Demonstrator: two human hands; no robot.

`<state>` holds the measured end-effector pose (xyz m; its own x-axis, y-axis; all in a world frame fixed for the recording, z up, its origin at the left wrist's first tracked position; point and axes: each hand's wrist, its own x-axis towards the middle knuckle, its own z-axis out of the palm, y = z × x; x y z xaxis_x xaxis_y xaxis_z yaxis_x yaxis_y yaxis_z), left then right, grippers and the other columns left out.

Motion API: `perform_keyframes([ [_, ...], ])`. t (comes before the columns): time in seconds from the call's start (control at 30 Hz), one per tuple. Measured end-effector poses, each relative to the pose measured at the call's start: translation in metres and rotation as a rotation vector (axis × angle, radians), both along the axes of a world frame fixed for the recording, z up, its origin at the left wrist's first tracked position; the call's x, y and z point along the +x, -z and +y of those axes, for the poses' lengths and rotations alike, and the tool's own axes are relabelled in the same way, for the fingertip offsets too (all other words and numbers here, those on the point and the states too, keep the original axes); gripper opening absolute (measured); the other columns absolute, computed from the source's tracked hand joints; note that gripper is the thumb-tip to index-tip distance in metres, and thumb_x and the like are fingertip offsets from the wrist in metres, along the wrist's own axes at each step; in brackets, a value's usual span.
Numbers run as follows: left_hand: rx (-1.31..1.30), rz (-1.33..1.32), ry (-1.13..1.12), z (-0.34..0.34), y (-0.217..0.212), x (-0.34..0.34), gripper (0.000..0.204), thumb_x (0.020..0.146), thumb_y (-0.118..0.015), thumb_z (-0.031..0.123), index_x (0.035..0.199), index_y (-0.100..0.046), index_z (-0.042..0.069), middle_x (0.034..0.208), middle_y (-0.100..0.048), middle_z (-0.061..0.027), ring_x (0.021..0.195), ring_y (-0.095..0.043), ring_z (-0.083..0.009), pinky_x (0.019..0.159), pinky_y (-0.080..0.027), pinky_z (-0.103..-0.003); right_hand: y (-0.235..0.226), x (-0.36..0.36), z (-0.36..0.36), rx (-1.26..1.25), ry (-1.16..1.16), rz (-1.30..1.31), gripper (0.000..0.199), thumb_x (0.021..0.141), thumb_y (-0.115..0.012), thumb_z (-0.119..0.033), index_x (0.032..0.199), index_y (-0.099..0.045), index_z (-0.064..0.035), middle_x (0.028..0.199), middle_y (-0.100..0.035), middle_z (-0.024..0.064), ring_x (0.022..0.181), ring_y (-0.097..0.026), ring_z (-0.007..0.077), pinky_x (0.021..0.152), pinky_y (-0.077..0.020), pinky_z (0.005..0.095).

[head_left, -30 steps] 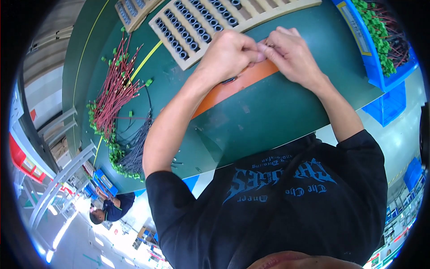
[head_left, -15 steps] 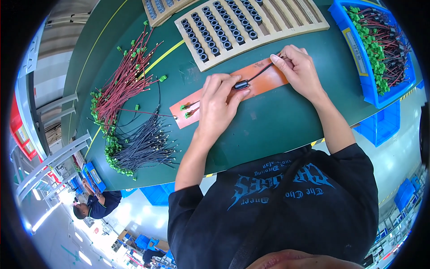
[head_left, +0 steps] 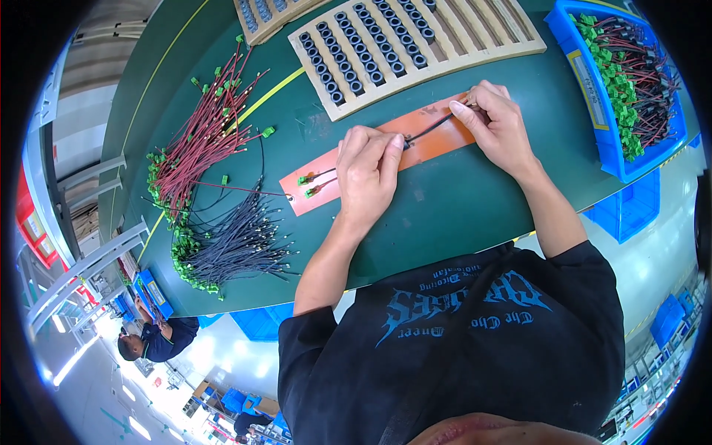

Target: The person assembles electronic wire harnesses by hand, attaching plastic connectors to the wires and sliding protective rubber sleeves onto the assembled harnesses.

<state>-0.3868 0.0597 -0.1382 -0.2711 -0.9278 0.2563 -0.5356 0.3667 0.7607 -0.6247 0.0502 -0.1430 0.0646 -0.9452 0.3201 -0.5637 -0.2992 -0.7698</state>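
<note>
Dark wires [head_left: 432, 131] pinched over orange strip [head_left: 437, 150]

L hand [head_left: 367, 174] pinches btwn thumb and fingers a small black sleeve [head_left: 407, 144], mostly hidden, a bit R of the strip's middle. R hand [head_left: 495, 122] pinches wire ends near the strip's R end; tips hidden. Two green connectors [head_left: 303, 180] lie at its L end. Wooden tray [head_left: 486, 61] is just behind, w/ black rings [head_left: 363, 53].

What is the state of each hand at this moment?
Left hand: closed on a mostly hidden black piece.
Right hand: closed, pinching the dark cable.
</note>
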Motion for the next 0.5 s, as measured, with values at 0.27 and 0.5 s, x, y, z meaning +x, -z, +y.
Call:
perform_keyframes([
  [0.27,0.091,0.118,0.043,0.005,-0.003,0.013,0.025,0.077,-0.079,-0.002,0.101,-0.071,-0.001,0.096,-0.067,-0.0092,0.081,-0.062,-0.0239,0.076,-0.052,-0.033,0.000,-0.001,-0.002,0.056,0.006,0.021,0.028,0.093,-0.070,-0.019,0.075,-0.056,-0.0039,0.064,-0.047,0.0051,0.062,-0.046,0.0214,0.075,-0.0402,0.0347],
  [0.5,-0.068,0.054,0.104,0.001,-0.001,0.012,0.024,0.076,-0.078,-0.005,0.098,-0.070,-0.002,0.089,-0.068,-0.0105,0.081,-0.062,-0.0266,0.071,-0.051,-0.036,-0.001,-0.002,-0.002,0.075,0.013,0.002,0.029,0.093,-0.071,-0.019,0.075,-0.056,-0.0030,0.065,-0.049,0.0059,0.063,-0.046,0.0216,0.075,-0.0404,0.0355],
])
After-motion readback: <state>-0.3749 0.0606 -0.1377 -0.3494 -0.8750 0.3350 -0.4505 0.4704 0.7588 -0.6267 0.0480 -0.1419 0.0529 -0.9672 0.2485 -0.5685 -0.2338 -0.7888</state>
